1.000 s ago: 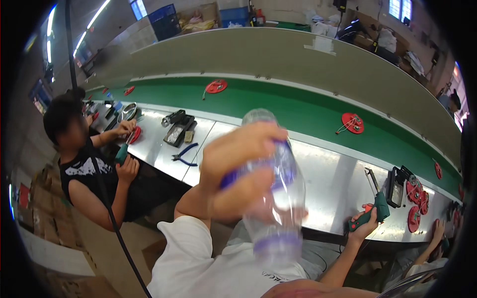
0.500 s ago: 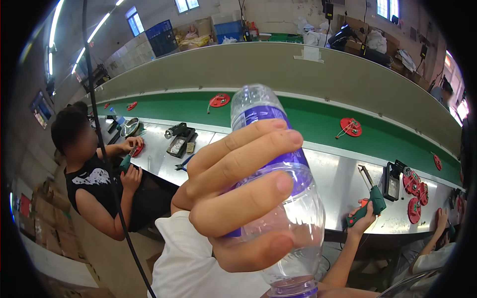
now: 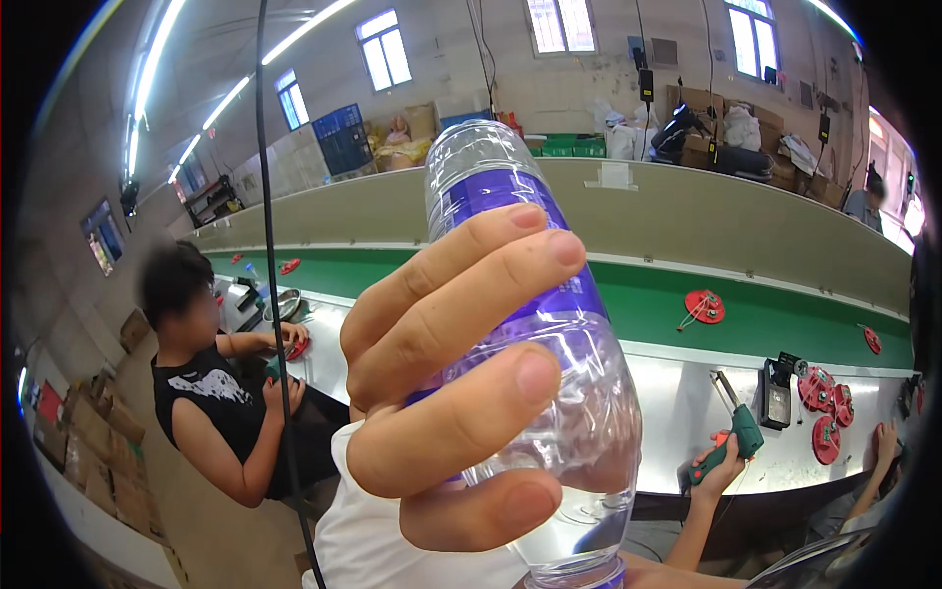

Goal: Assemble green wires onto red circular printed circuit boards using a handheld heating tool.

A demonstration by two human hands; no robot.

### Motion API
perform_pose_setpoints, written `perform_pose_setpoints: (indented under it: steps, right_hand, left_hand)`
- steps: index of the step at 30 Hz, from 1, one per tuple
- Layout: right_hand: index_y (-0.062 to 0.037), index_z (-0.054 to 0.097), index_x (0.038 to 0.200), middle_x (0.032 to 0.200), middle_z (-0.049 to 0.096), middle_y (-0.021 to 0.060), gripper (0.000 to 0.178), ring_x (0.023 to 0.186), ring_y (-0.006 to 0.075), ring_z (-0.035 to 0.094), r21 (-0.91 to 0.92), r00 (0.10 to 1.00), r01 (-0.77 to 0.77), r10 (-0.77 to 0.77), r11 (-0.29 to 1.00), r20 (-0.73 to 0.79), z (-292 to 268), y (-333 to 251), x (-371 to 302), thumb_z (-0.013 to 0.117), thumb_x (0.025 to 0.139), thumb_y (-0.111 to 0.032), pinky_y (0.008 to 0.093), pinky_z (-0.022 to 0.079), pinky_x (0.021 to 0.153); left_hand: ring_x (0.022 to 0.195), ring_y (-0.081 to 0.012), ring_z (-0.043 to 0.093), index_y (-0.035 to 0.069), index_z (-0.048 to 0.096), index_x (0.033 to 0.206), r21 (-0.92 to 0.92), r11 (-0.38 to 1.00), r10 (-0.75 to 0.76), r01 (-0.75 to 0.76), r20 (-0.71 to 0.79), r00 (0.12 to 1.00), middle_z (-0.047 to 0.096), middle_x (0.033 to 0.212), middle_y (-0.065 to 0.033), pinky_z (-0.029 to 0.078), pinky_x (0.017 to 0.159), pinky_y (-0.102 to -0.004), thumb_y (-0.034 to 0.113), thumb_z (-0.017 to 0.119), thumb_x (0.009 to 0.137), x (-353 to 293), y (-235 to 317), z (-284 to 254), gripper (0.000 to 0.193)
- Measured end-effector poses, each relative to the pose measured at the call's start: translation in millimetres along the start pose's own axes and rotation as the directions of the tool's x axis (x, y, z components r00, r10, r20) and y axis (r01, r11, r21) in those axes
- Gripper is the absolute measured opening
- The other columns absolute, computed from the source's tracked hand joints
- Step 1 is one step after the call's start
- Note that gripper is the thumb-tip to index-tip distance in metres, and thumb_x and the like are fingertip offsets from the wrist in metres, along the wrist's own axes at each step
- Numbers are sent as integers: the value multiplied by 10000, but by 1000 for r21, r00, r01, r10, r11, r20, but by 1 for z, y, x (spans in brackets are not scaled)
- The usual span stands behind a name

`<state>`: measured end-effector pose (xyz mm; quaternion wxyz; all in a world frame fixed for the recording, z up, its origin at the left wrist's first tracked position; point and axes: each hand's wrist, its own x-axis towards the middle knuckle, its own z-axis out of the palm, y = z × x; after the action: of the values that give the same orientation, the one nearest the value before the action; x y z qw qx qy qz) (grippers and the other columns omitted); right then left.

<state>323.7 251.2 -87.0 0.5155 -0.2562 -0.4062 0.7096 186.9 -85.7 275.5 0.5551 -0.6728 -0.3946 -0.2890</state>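
Close in front of me, my left hand [image 3: 451, 373] is wrapped round a clear plastic bottle [image 3: 589, 412] with a purple label. The bottle is tilted, its base up and away and its purple-ringed neck down towards me at the lower edge. Some clear liquid shows near the neck. Further right, my right hand [image 3: 721, 469] grips a green soldering gun [image 3: 731, 447] with an orange-red trigger, its metal tip pointing up and left over the metal worktop [image 3: 667, 393]. A black tray-like holder [image 3: 775, 393] and several red round boards [image 3: 826, 440] lie to its right.
Beyond the worktop runs a green conveyor belt [image 3: 628, 285] with red boards [image 3: 705, 306] on it, backed by a long beige panel [image 3: 716, 221]. A co-worker [image 3: 221, 393] works at the left. Another person's hand [image 3: 886, 447] is at the far right. A black cable [image 3: 270, 196] hangs at left.
My view has tilted upward, so more windows and lights show. The bottle's base has shifted slightly up and left in view, still in my left hand. The soldering gun stays in my right hand.
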Motion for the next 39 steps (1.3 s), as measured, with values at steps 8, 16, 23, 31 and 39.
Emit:
perform_pose_setpoints:
  steps: [8, 16, 23, 31, 39]
  right_hand:
    - [-25, 574, 908, 542, 462, 25, 362, 400, 124, 451, -9, 999, 40, -40, 999, -18, 10, -6, -4, 560, 989, -378, 272, 370, 381]
    - [-29, 572, 910, 560, 470, 26, 352, 408, 124, 451, 19, 998, 43, -42, 999, -56, 16, -8, -7, 560, 991, -372, 272, 364, 378]
    - [-33, 568, 921, 588, 488, 30, 343, 407, 122, 451, 35, 998, 47, -45, 998, -49, 8, 1, -5, 559, 994, -368, 274, 364, 377]
    - [-24, 573, 945, 755, 568, 58, 329, 427, 117, 465, 31, 999, 36, -34, 999, -42, 5, -2, -2, 556, 996, -348, 279, 378, 373]
    - [-17, 573, 953, 789, 575, 59, 317, 431, 116, 470, 52, 998, 43, -41, 998, -40, 10, -6, -7, 571, 993, -331, 279, 379, 373]
  left_hand:
    - [1206, -434, 607, 358, 441, 1437, -21, 1000, 17, -17, 8, 1000, 421, 1489, -21, 512, 994, -652, 261, 958, 600, 13, 2, -3, 988]
    - [1234, -408, 597, 316, 419, 1423, -77, 997, 21, -17, 48, 999, 437, 1462, -43, 513, 1021, -611, 276, 960, 607, 14, 1, -4, 980]
    - [894, -335, 738, 169, 418, 1182, 166, 986, 16, 6, -128, 992, 552, 1112, -65, 632, 783, -408, 235, 846, 748, 34, 5, 16, 613]
    - [813, -350, 739, 146, 418, 1183, 32, 989, 145, -142, -227, 963, 563, 1053, -106, 645, 737, -457, 251, 810, 800, 32, -18, 35, 558]
    - [1131, -421, 640, 264, 324, 1465, -71, 994, 87, -87, -12, 996, 424, 1408, -104, 567, 941, -580, 423, 919, 657, 26, -12, 25, 1016]
